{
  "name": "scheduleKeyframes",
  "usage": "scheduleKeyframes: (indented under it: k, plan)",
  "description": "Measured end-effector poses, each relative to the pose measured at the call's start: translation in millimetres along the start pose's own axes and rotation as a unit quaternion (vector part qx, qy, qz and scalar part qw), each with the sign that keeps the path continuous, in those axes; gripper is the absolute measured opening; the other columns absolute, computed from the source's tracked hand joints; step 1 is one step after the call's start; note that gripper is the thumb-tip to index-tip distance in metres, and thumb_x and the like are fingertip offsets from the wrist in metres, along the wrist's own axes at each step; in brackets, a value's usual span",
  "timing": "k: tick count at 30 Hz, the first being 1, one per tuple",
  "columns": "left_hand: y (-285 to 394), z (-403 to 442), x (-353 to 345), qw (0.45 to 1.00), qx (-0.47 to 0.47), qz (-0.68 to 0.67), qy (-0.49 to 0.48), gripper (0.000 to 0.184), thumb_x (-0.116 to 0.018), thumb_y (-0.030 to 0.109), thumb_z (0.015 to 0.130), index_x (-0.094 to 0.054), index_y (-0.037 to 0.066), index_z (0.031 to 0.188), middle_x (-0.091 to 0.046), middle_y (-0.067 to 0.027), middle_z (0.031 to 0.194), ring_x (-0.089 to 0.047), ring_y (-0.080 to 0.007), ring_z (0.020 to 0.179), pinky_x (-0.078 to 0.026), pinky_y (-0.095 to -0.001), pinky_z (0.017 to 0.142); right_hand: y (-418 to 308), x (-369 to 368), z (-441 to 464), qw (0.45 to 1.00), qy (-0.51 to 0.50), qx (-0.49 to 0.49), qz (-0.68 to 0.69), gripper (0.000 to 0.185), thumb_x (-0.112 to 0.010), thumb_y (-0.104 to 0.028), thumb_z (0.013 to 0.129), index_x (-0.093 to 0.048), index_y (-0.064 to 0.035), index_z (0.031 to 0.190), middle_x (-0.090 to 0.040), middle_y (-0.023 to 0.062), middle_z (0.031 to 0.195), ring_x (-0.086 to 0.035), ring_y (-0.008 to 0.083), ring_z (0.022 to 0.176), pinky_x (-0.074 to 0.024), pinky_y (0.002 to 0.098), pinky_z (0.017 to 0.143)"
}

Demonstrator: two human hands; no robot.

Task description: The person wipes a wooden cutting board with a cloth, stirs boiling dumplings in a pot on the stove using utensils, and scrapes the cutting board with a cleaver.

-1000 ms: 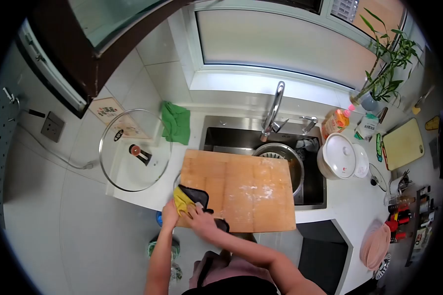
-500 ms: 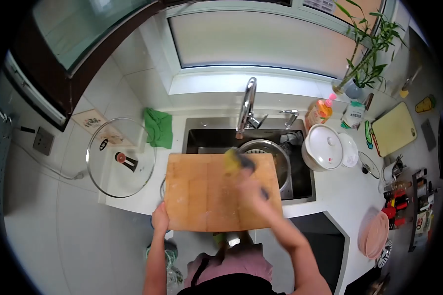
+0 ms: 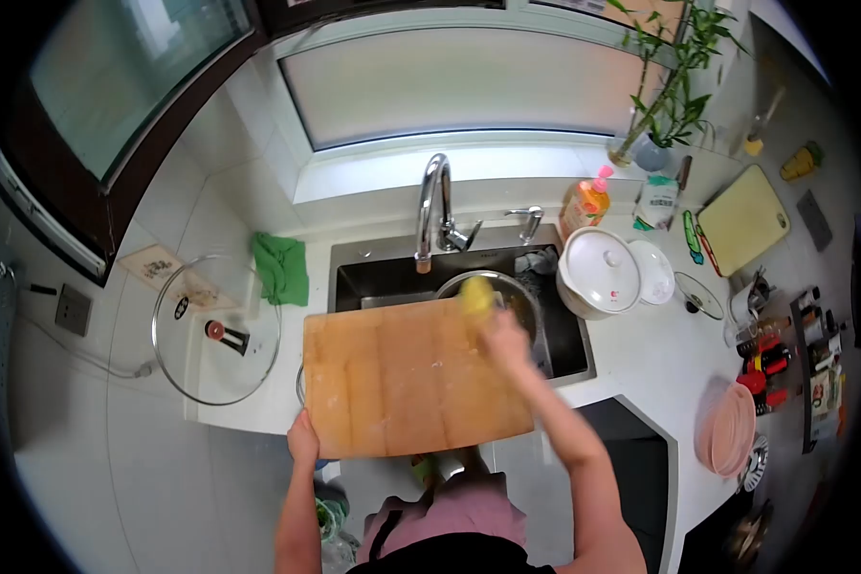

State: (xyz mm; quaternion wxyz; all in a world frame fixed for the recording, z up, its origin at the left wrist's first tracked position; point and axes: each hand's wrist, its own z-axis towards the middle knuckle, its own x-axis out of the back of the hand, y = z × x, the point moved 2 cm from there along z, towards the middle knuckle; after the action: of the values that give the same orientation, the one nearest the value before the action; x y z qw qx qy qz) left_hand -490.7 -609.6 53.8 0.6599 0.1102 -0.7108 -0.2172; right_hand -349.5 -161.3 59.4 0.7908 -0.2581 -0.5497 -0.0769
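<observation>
A wooden cutting board [image 3: 392, 383] rests over the front of the sink, slightly tilted. My left hand [image 3: 303, 438] is closed around its lower left corner. My right hand [image 3: 507, 342] grips a yellow scrubber [image 3: 476, 297] at the board's upper right; motion blurs it, so its exact kind is unclear. Behind the board, a round metal basin [image 3: 521, 297] sits inside the sink [image 3: 569, 330], partly hidden by the board and my right hand. The chrome faucet [image 3: 433, 206] stands at the sink's back edge.
A green cloth [image 3: 280, 269] and a glass lid [image 3: 217, 330] are on the left. To the right are a white lidded pot [image 3: 598, 273], an orange soap bottle [image 3: 585, 204], a pale cutting board [image 3: 744, 222] and a pink basin [image 3: 727, 430].
My right hand and the yellow scrubber have shifted towards the board's upper right corner. The board has tilted a little, its right side higher, and the whole view has shifted.
</observation>
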Motion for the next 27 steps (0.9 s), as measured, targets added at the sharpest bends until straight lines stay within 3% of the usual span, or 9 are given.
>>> scheduleKeyframes:
  k: [2, 5, 7, 9, 11, 15, 22, 24, 27]
  plan:
    - [8, -3, 3, 1.0, 0.01, 0.005, -0.02, 0.045, -0.032, 0.036, 0.094, -0.062, 0.003, 0.097, -0.062, -0.0244, 0.087, -0.058, -0.0434, 0.081, -0.045, -0.05, 0.071, -86, -12, -51, 0.933, 0.037, 0.274, -0.229, 0.018, -0.055, -0.018, 0.081, -0.06, -0.0165, 0.098, -0.055, 0.0091, 0.083, -0.057, 0.0243, 0.075, -0.049, 0.038, 0.061]
    - [-11, -5, -10, 0.999, 0.007, 0.031, -0.037, 0.048, -0.03, 0.038, 0.094, -0.063, 0.003, 0.097, -0.062, -0.0243, 0.087, -0.058, -0.0438, 0.081, -0.045, -0.0507, 0.072, -126, 8, -64, 0.8, 0.005, 0.585, 0.135, 0.021, -0.058, -0.019, 0.075, -0.059, -0.0102, 0.094, -0.058, 0.0071, 0.089, -0.058, 0.025, 0.081, -0.0484, 0.0396, 0.061]
    - [-3, 2, -4, 0.997, -0.024, 0.052, -0.042, 0.049, -0.029, 0.04, 0.094, -0.063, 0.004, 0.096, -0.062, -0.0242, 0.087, -0.058, -0.0437, 0.082, -0.045, -0.0509, 0.072, -84, -21, -21, 0.911, 0.017, 0.411, -0.039, 0.022, -0.053, -0.016, 0.076, -0.059, -0.0074, 0.096, -0.057, 0.011, 0.093, -0.057, 0.0255, 0.085, -0.048, 0.039, 0.058]
    - [30, -15, 22, 0.982, 0.029, 0.165, -0.091, 0.037, -0.04, 0.034, 0.091, -0.062, 0.004, 0.096, -0.063, -0.0209, 0.089, -0.059, -0.0401, 0.084, -0.046, -0.0496, 0.072, -20, -40, 32, 0.977, -0.127, -0.078, -0.151, 0.021, -0.052, -0.012, 0.077, -0.062, -0.0147, 0.096, -0.054, 0.0095, 0.089, -0.053, 0.0266, 0.095, -0.0481, 0.0351, 0.065]
    - [42, -17, 31, 0.979, -0.023, 0.196, -0.046, 0.031, -0.047, 0.031, 0.088, -0.061, 0.004, 0.095, -0.062, -0.0188, 0.09, -0.059, -0.0376, 0.085, -0.045, -0.0483, 0.072, 11, 11, 32, 0.975, 0.178, -0.131, -0.029, 0.025, -0.049, -0.01, 0.079, -0.062, -0.0118, 0.1, -0.055, 0.0113, 0.084, -0.055, 0.0308, 0.086, -0.0485, 0.0384, 0.068]
    - [94, -7, 21, 0.958, -0.243, 0.113, 0.105, 0.028, -0.064, 0.028, 0.077, -0.059, 0.005, 0.092, -0.06, -0.0136, 0.087, -0.058, -0.0305, 0.082, -0.043, -0.0442, 0.068, 45, 63, -31, 0.952, 0.12, -0.25, 0.131, 0.033, -0.046, -0.01, 0.079, -0.058, -0.0103, 0.109, -0.059, 0.0187, 0.091, -0.056, 0.0363, 0.089, -0.0455, 0.0458, 0.078]
    - [253, -67, -30, 0.917, -0.242, 0.03, -0.316, 0.036, -0.059, 0.027, 0.082, -0.055, 0.005, 0.111, -0.058, -0.019, 0.108, -0.054, -0.0321, 0.101, -0.039, -0.0436, 0.084, 155, 109, -127, 0.832, 0.305, -0.436, 0.159, 0.049, -0.05, -0.032, 0.085, -0.042, -0.0091, 0.128, -0.048, 0.0243, 0.122, -0.046, 0.039, 0.113, -0.0375, 0.0453, 0.093]
    - [268, -101, -41, 0.896, -0.279, -0.111, -0.328, 0.046, -0.062, 0.024, 0.08, -0.048, 0.007, 0.12, -0.049, -0.0209, 0.12, -0.048, -0.0334, 0.111, -0.037, -0.0445, 0.089, 160, 121, -144, 0.838, 0.257, -0.465, 0.121, 0.066, -0.045, -0.046, 0.087, -0.025, -0.0106, 0.139, -0.028, 0.0255, 0.139, -0.03, 0.0438, 0.125, -0.0279, 0.0489, 0.101]
    - [301, -142, -39, 0.864, -0.414, -0.137, -0.253, 0.07, -0.068, 0.018, 0.074, -0.033, 0.012, 0.135, -0.027, -0.0226, 0.139, -0.034, -0.0368, 0.125, -0.033, -0.0469, 0.096, 144, 132, -170, 0.865, 0.308, -0.317, 0.239, 0.05, -0.05, -0.045, 0.086, -0.053, -0.0094, 0.121, -0.051, 0.0219, 0.121, -0.047, 0.0353, 0.114, -0.0375, 0.0397, 0.095]
